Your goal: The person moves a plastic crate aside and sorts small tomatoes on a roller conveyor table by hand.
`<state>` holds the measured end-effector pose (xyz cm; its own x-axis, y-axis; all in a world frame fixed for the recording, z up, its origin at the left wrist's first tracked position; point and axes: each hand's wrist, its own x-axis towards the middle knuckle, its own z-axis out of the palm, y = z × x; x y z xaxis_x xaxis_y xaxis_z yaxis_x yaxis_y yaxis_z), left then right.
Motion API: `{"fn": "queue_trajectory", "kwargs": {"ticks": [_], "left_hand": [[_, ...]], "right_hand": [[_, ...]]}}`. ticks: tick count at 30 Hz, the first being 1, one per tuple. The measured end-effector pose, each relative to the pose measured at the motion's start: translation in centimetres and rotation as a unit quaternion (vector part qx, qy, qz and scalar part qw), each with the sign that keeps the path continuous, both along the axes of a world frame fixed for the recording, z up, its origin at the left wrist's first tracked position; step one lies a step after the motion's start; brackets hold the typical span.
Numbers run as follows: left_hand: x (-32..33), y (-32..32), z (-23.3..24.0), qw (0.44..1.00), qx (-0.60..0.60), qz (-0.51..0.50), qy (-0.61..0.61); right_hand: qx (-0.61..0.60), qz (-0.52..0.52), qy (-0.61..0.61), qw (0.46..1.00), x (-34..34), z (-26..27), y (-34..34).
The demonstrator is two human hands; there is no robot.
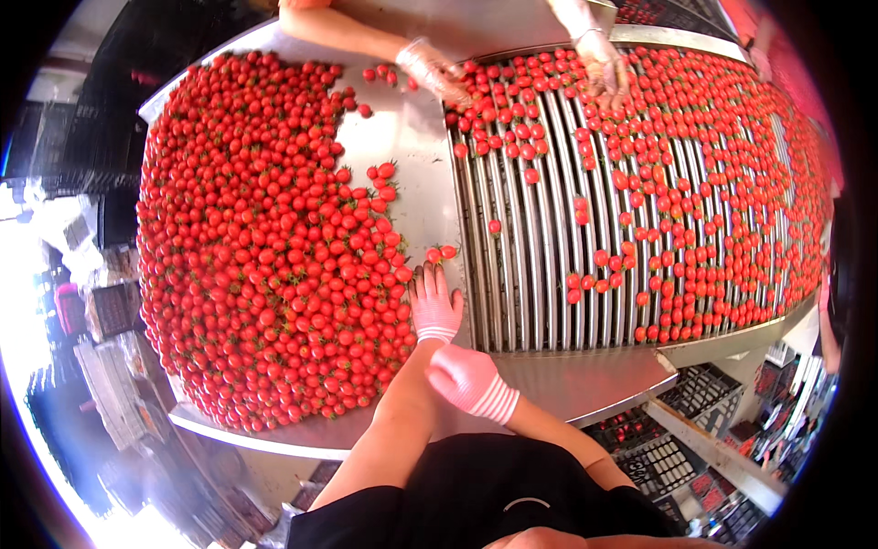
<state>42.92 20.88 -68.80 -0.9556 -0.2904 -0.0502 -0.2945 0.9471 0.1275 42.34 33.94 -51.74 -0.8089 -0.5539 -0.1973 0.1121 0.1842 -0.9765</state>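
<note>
My left hand [436,312], in a pink glove with white cuff stripes and darkened fingertips, lies flat on the steel sorting table [411,144]. Its fingers point away from me and hold nothing. Beside it on the left spreads a large heap of cherry tomatoes [274,247], many with green stems. Two loose cherry tomatoes [441,253] sit just past its fingertips. My right hand [475,384], gloved alike, is next to my left wrist, touching or just above it. Its fingers are turned under, so whether it holds anything is hidden.
To the right runs a roller conveyor [542,274] carrying scattered tomatoes, denser at its far right. Across the table, a co-worker's two gloved hands [435,72] reach over the rollers. Black plastic crates [665,466] stand below right, by a metal beam [717,453].
</note>
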Motion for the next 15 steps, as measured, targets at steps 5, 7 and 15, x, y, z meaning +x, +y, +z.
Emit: {"fn": "queue_trajectory", "kwargs": {"ticks": [5, 7, 15], "left_hand": [[2.7, -4.2, 1.5, 0.956, 0.29, -0.054, 0.001], [2.7, -6.7, 6.1, 0.974, 0.126, -0.168, 0.08], [0.4, -18.7, 5.9, 0.994, 0.021, 0.069, 0.088]], "right_hand": [[0.054, 0.52, 0.163, 0.837, 4.3, -2.3, -1.2], [0.053, 0.472, 0.235, 0.848, 8.0, -3.2, -3.8], [-0.013, 0.383, 0.365, 0.848, 14.0, -5.0, -10.1]]}}
